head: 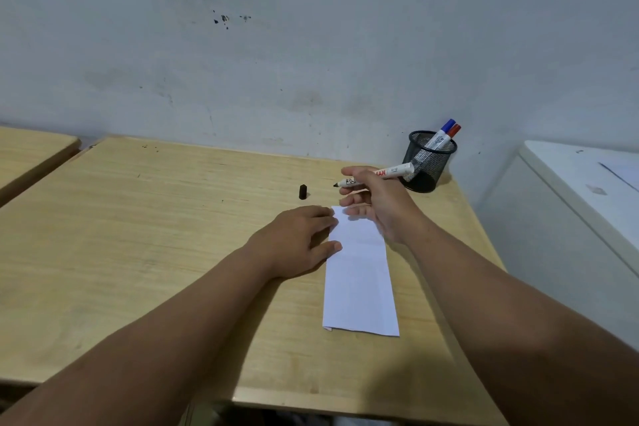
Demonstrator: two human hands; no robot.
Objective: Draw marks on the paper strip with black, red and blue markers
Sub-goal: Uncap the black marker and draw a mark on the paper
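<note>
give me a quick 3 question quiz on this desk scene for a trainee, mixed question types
1. True or false: the black marker in the right hand is uncapped.
2. Multiple choice: where is the black cap? A) on the marker B) standing on the wooden desk beyond the left hand C) in the mesh pen holder
3. Fill in: the left hand's fingers rest on the left edge of the ____.

Key
1. True; the bare tip points left, above the desk.
2. B
3. paper strip, which shows no marks yet; the blue marker and red marker stand in the holder.
</note>
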